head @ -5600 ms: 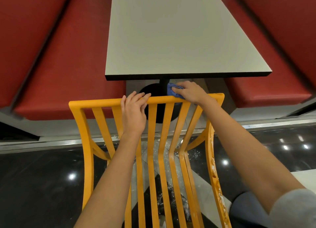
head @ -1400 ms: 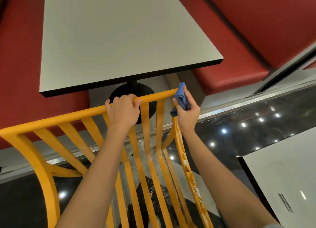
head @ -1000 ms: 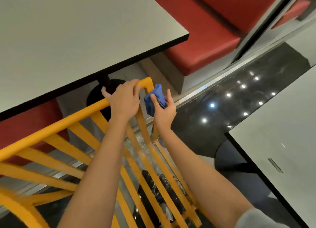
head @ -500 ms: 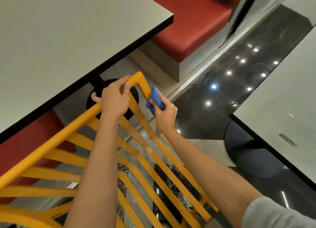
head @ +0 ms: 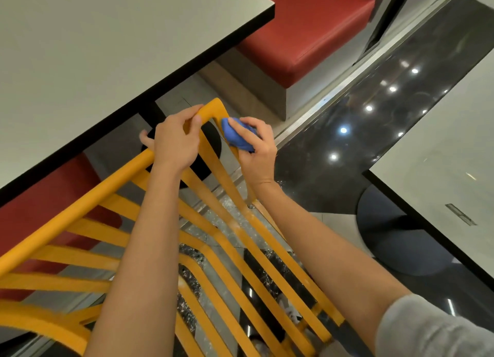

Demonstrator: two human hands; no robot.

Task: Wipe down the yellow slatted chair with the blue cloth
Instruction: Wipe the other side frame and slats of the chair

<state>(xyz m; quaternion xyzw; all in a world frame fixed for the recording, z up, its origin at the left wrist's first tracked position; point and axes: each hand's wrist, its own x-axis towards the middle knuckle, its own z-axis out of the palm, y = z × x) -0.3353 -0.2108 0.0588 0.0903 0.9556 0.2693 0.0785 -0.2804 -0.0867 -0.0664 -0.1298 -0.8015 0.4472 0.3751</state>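
The yellow slatted chair fills the lower left, seen from behind its backrest, its top rail running up to a corner near the middle. My left hand grips that top rail just short of the corner, fingers curled over it. My right hand holds the bunched blue cloth against the outer side post right below the corner. White smears show on the slats lower down.
A grey table with a black edge stands just beyond the chair, its black round base under it. A red bench lies behind. A second grey table is at the right over glossy black floor.
My view swung left to right round the chair. My right hand moved the cloth from the top rail to the right corner and onto the side post. My left hand slid along toward that corner.
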